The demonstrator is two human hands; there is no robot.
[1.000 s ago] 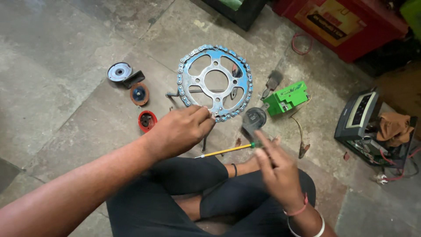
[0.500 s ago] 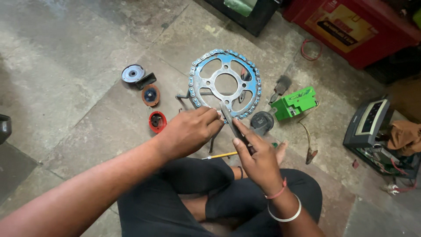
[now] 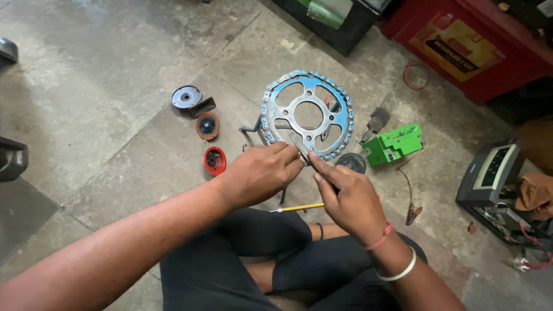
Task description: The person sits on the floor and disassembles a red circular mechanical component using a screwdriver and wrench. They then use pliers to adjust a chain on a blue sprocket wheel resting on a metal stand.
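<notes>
Grey stone floor (image 3: 103, 103) is carrying a blue-chained sprocket (image 3: 306, 115), lying at twelve o'clock from both hands. Left hand (image 3: 259, 173) is curling shut, fingertips pinching the sprocket's lower rim. Right hand (image 3: 345, 196) is pinching a thin metal tool (image 3: 299, 147) against that rim. Green box (image 3: 394, 144) is sitting at three o'clock.
</notes>
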